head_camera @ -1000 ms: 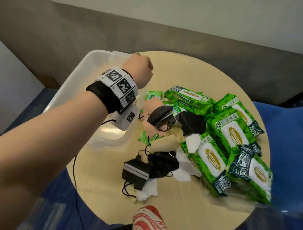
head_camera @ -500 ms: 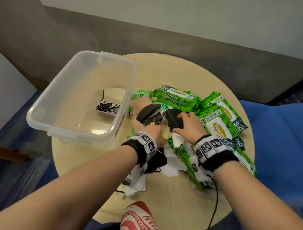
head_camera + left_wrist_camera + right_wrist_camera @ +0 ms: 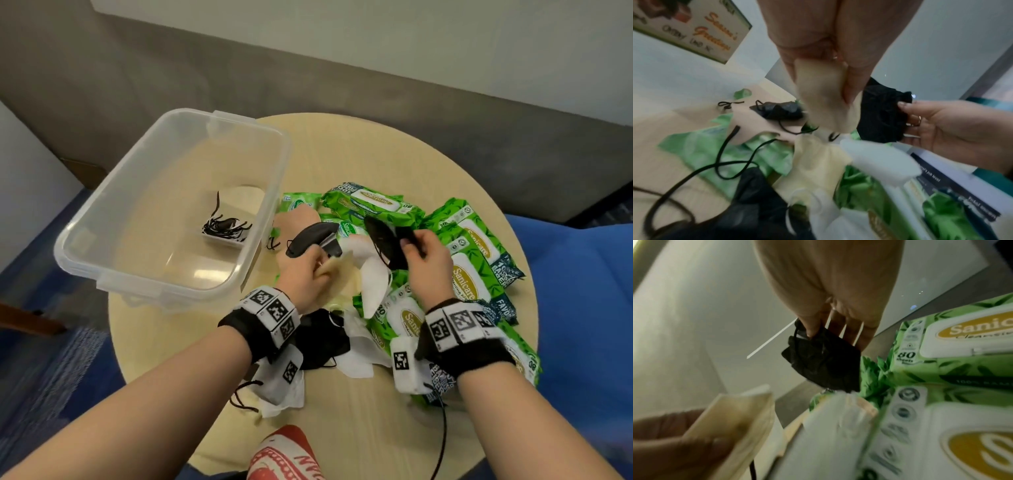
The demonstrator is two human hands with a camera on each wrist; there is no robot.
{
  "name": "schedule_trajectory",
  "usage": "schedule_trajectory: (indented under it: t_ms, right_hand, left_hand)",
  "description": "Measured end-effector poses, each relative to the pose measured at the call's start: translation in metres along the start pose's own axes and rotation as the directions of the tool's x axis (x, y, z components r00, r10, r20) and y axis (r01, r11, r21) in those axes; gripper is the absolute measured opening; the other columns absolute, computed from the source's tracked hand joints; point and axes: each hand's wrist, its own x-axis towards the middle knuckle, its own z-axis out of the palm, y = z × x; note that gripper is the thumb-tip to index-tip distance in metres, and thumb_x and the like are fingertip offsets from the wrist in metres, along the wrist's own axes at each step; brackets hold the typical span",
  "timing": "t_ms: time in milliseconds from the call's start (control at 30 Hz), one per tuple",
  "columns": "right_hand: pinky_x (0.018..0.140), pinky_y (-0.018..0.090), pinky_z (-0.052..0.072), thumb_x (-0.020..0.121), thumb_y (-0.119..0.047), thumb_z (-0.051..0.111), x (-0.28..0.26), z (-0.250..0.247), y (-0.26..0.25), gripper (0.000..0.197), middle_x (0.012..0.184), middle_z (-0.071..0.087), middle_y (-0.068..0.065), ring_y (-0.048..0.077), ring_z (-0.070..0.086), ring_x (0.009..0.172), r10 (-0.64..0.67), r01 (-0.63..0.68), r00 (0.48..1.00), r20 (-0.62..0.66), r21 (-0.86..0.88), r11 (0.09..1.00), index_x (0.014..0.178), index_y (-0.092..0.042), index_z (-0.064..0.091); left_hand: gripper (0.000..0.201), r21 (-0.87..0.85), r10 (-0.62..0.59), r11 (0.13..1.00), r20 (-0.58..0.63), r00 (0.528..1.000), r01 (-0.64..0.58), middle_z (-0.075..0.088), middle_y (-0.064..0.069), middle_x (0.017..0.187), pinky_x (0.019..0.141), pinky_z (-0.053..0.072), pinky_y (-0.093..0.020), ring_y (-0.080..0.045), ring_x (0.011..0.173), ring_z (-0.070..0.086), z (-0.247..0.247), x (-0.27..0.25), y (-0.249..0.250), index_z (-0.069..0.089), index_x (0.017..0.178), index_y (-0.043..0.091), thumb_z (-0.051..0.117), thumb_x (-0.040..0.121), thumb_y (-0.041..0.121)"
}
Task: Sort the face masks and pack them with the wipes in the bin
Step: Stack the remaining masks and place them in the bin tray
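Note:
My left hand [image 3: 310, 274] pinches a cream face mask [image 3: 337, 274], seen close in the left wrist view [image 3: 826, 97]. My right hand [image 3: 423, 253] holds a black face mask [image 3: 385, 243] lifted above the pile, also visible in the right wrist view [image 3: 822, 360]. Another black mask [image 3: 310, 238] lies on a beige one beside the bin. A white mask [image 3: 375, 277] sits between my hands. Several green wipes packs [image 3: 474, 253] are heaped on the right. The clear plastic bin [image 3: 113, 205] at the left holds a folded mask with black ear loops [image 3: 224, 228].
The round wooden table [image 3: 359, 421] carries more black and white masks [image 3: 323, 337] under my left wrist. A blue seat [image 3: 582, 308] stands to the right. A red and white shoe [image 3: 284, 455] shows at the bottom edge.
My left arm came back from over the bin to the pile and took the cream mask. My right hand entered and lifted the black mask off the wipes.

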Motion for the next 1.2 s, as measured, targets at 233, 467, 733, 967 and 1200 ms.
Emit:
schedule_trajectory:
  t_ms: [233, 467, 733, 967, 1200]
  right_hand:
    - [0.075, 0.029, 0.051, 0.093, 0.002, 0.045, -0.015, -0.017, -0.024, 0.026, 0.088, 0.065, 0.002, 0.012, 0.062, 0.081, 0.038, -0.095, 0.99, 0.134, 0.445, 0.891, 0.095, -0.023, 0.049]
    - [0.071, 0.027, 0.056, 0.089, 0.013, 0.04, -0.04, -0.018, -0.054, 0.045, 0.089, 0.069, 0.003, 0.013, 0.067, 0.082, -0.105, -0.124, 0.959, 0.263, 0.722, 0.681, 0.11, -0.026, 0.048]
    - [0.084, 0.047, 0.054, 0.084, 0.019, 0.044, -0.061, 0.001, -0.06, 0.056, 0.105, 0.066, 0.001, 0.027, 0.06, 0.108, -0.087, -0.085, 0.978, 0.191, 0.74, 0.667, 0.108, -0.03, 0.055]
    - [0.084, 0.032, 0.055, 0.074, 0.028, 0.034, -0.072, -0.005, -0.061, 0.07, 0.108, 0.062, -0.009, 0.001, 0.062, 0.098, -0.192, 0.041, 0.952, 0.241, 0.518, 0.854, 0.109, -0.029, 0.058]
    - [0.059, 0.022, 0.046, 0.072, 0.016, 0.045, -0.074, -0.014, -0.061, 0.04, 0.074, 0.059, -0.001, 0.01, 0.054, 0.067, -0.226, 0.097, 0.941, 0.253, 0.438, 0.894, 0.084, -0.02, 0.059]
  left_hand:
    - [0.069, -0.307, 0.141, 0.936, -0.118, 0.983, -0.171, 0.05, 0.013, 0.123, 0.093, 0.043, -0.026, -0.013, 0.105, 0.055, -0.019, -0.009, 0.02, 0.031, 0.125, 0.051, 0.066, 0.083, 0.009]
    - [0.031, -0.461, 0.093, 0.883, -0.017, 0.996, -0.09, 0.061, 0.012, 0.072, 0.065, 0.041, -0.025, -0.017, 0.075, 0.051, -0.025, -0.013, 0.035, 0.06, 0.074, 0.027, 0.055, 0.089, 0.001]
    - [0.034, -0.81, 0.053, 0.579, 0.151, 0.987, 0.092, 0.07, -0.002, 0.084, 0.064, 0.051, -0.023, -0.014, 0.077, 0.066, -0.037, -0.028, 0.055, 0.069, 0.088, 0.016, 0.054, 0.083, 0.046]
    - [0.03, -0.711, 0.126, 0.697, -0.014, 0.992, -0.099, 0.061, 0.002, 0.065, 0.069, 0.045, -0.017, -0.005, 0.065, 0.058, -0.043, -0.031, 0.062, 0.065, 0.068, 0.008, 0.051, 0.094, 0.012]
    - [0.027, -0.656, 0.17, 0.75, 0.061, 0.984, -0.089, 0.064, 0.0, 0.067, 0.079, 0.045, -0.019, -0.008, 0.073, 0.059, -0.049, -0.036, 0.062, 0.067, 0.069, 0.009, 0.054, 0.093, 0.015]
